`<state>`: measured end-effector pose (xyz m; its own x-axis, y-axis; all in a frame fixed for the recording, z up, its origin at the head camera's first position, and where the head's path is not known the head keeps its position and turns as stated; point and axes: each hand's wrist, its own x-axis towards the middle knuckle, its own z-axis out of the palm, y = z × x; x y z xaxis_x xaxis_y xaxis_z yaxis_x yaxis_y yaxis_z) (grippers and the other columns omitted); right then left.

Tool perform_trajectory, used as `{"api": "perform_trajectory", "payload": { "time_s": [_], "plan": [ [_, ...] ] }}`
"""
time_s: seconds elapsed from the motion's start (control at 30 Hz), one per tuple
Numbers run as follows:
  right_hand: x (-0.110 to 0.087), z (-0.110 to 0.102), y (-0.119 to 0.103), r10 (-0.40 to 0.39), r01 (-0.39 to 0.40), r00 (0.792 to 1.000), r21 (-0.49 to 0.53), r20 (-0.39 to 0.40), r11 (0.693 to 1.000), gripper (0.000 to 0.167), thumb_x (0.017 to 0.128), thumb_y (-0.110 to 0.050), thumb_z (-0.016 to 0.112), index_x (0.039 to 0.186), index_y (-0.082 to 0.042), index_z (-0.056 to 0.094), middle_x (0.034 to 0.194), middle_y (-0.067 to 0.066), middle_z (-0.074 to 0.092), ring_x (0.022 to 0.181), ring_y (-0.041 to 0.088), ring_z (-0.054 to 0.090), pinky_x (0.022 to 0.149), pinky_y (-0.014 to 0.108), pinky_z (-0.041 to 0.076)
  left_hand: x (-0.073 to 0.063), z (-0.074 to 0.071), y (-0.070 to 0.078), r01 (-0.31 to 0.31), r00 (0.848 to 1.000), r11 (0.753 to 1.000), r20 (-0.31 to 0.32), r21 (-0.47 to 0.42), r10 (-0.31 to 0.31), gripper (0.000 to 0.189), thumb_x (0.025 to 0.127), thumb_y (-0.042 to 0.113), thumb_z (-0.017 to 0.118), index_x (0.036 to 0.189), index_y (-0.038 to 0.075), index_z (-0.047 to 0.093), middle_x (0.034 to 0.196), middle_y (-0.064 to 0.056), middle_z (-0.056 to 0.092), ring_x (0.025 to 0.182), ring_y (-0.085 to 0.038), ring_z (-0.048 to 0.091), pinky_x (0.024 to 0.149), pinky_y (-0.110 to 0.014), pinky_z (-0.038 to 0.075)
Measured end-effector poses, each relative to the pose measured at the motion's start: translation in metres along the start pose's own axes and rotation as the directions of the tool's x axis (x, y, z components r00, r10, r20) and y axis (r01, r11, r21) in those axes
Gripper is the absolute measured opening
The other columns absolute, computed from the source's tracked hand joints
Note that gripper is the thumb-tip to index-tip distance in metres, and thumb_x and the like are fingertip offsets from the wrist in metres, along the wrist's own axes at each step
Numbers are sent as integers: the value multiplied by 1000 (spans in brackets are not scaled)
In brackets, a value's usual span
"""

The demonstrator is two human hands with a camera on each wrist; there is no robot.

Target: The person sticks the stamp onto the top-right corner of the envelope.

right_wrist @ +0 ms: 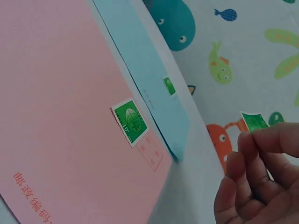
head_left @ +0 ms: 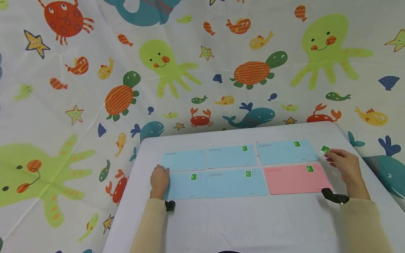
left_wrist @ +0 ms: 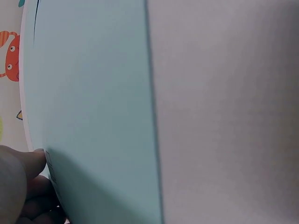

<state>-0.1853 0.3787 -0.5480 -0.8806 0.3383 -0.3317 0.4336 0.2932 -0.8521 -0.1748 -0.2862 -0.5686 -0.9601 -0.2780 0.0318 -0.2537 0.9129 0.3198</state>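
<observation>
Between the thumb and fingertips of the right hand (head_left: pixel 345 163), a loose green stamp (head_left: pixel 325 149) is being pinched by its lower edge, so most of it is standing clear above the fingers (right_wrist: pixel 261 140), just past the right end of the far-right blue envelope (head_left: pixel 286 151) and beyond the pink envelope (head_left: pixel 295 179). The left hand (head_left: pixel 159 178) is resting on the left edge of the near-left blue envelope (head_left: pixel 186 186); its fingers are lying flat and close together on the paper, pressing it to the white table (head_left: pixel 240 221). Five of the six envelopes are already carrying a stamp in the upper right corner; the far-left blue envelope (head_left: pixel 184 160), lying just beyond the left fingertips, is showing none, and it is well apart from the pinching fingers, across the whole row. To do this well, I judge that the pinch should be kept light and at the very edge, the stamp being held level and square to the printed box before any pressing.
</observation>
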Motion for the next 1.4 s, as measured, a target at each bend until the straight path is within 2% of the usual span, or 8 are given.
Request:
{"api": "perform_trajectory", "payload": {
  "time_s": [0.1, 0.33, 0.5, 0.6, 0.8, 0.97, 1.2, 1.4],
  "plan": [
    [0, 4, -3, -13, 13, 1000, -16, -6, 1000, 64, 103, -42, 47, 153, -4, 36, 93, -21, 51, 84, -2, 53, 67, 8, 50, -1, 0, 0, 5, 1000, 1000, 1, 0, -5, 42, 103, 18, 51, 120, -19, 59, 119, -34, 60, 113, -48, 61, 96, -57, 52],
    [-2, 13, -10, -30, 30, 1000, -48, -9, 998, 58, 104, -38, 44, 152, -6, 39, 107, -12, 52, 85, 2, 54, 66, 9, 51, 1, 1, -1, 18, 1000, 1000, 20, -12, -18, 45, 104, 19, 49, 127, -19, 56, 141, -38, 50, 132, -51, 50, 108, -58, 44],
    [-1, 20, -16, -17, 17, 1000, -48, -20, 999, 60, 103, -35, 45, 150, 1, 37, 123, 11, 55, 83, 3, 55, 65, 11, 52, 2, 1, -1, 31, 999, 1000, 31, -6, -30, 45, 104, 19, 49, 127, -19, 56, 140, -37, 51, 131, -50, 51, 108, -58, 45],
    [-1, 24, -20, -12, 11, 1000, -40, -13, 999, 60, 103, -32, 44, 150, 3, 37, 128, 17, 53, 82, 4, 56, 66, 12, 54, 1, 1, 0, 33, 999, 999, 25, -4, -33, 44, 103, 19, 50, 124, -19, 57, 137, -37, 53, 129, -49, 53, 106, -58, 46],
    [-2, 33, -24, -5, 5, 1000, -28, 2, 1000, 58, 103, -33, 43, 146, 6, 42, 110, 6, 57, 81, 5, 57, 66, 11, 54, 0, -1, 1, 34, 999, 999, 4, -7, -33, 42, 103, 17, 51, 122, -19, 58, 140, -37, 50, 131, -50, 51, 107, -58, 46],
    [-1, 42, -29, -41, 44, 998, -51, 54, 998, 55, 103, -37, 45, 138, 5, 47, 111, 7, 58, 83, 4, 57, 67, 12, 54, -1, -3, 2, 40, 999, 999, -2, -20, -40, 41, 103, 17, 52, 120, -19, 60, 133, -36, 56, 124, -48, 57, 103, -57, 49],
    [0, 58, -36, -154, 157, 975, -10, 161, 987, 35, 103, -33, 51, 118, -2, 50, 78, -20, 66, 74, -1, 70, 70, 17, 59, 0, 2, -2, 40, 999, 999, -4, -22, -40, 39, 103, 18, 52, 118, -18, 61, 118, -32, 61, 110, -44, 63, 94, -55, 54],
    [2, 77, -48, -189, 194, 965, -7, 183, 981, 39, 102, -31, 54, 123, 1, 47, 78, -16, 66, 73, 2, 70, 70, 20, 60, 1, 3, -3, 35, 999, 999, -2, -16, -35, 40, 103, 18, 51, 118, -17, 61, 121, -33, 60, 113, -45, 62, 96, -56, 53]
  ]
}}
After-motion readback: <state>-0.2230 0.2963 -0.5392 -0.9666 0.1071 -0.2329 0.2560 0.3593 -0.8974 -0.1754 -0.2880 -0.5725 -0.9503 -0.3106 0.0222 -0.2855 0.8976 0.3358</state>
